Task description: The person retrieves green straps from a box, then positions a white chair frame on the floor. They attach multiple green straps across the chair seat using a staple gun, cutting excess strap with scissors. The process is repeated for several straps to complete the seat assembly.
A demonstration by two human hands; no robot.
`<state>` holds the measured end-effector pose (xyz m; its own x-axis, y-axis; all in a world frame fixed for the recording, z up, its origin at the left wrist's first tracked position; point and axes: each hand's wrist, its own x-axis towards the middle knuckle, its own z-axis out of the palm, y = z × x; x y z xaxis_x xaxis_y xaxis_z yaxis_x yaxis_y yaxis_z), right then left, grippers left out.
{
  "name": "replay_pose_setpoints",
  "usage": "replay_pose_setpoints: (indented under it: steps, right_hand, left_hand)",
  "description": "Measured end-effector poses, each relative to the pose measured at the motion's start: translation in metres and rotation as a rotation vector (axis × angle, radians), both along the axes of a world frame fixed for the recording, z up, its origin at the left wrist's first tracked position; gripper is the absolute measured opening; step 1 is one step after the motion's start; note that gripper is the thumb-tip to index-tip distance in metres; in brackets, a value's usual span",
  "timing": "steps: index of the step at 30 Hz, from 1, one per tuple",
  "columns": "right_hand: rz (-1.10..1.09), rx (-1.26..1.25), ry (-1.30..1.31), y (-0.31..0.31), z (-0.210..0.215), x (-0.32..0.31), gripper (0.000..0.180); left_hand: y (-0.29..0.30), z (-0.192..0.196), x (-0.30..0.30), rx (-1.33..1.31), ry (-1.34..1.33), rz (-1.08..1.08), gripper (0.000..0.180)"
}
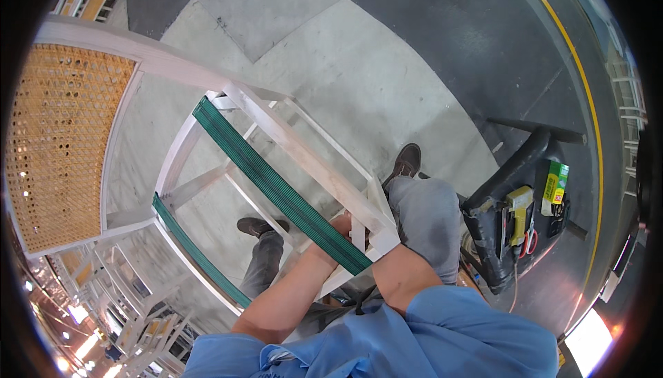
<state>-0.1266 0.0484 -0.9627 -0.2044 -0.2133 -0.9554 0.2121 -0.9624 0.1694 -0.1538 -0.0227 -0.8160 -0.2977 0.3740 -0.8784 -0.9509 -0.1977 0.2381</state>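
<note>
A whitewashed wooden chair frame (304,151) stands tilted before me, with a woven cane back panel (69,146) at the left. One green webbing strap (269,181) runs across the open seat to the near right corner. Another green strap (197,250) lies along the left side. My left hand (340,224) reaches beneath the long strap to the inner side of that corner, its fingers hidden by the wood. My right forearm (402,278) goes under the corner rail from the right; the rail covers the right hand. What either hand holds does not show.
On the right, a worn black padded stool (483,219) bears a yellow tool (518,213) with a cable, red-handled scissors (530,242) and a green-and-white box (555,183). More white chair frames (138,302) stand at lower left. My legs straddle the frame.
</note>
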Motion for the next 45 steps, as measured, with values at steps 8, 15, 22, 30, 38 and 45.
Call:
replay_pose_setpoints:
  steps: [8,15,22,30,38,45]
  right_hand:
    - [0.039,0.002,0.058,-0.004,0.006,0.005,0.044]
    - [0.245,-0.063,0.206,0.008,0.036,0.021,0.046]
    - [1.056,0.601,0.592,0.142,0.215,0.085,0.020]
    - [1.615,1.737,-0.284,0.425,0.234,0.129,0.059]
    - [1.593,1.773,-0.120,0.413,0.235,0.114,0.063]
    - [1.505,1.499,0.708,0.298,0.361,0.087,0.085]
  left_hand:
    - [0.000,0.014,-0.006,-0.046,0.075,0.044,0.023]
    - [-0.024,-0.023,-0.009,0.191,0.213,-0.005,0.026]
    - [-0.018,-0.038,-0.012,-0.016,0.310,0.018,0.035]
    - [-0.005,-0.029,-0.016,0.291,0.156,0.198,0.044]
    - [-0.019,-0.040,-0.017,0.258,0.159,0.228,0.033]
    - [-0.021,-0.054,-0.021,0.163,-0.120,0.473,0.017]
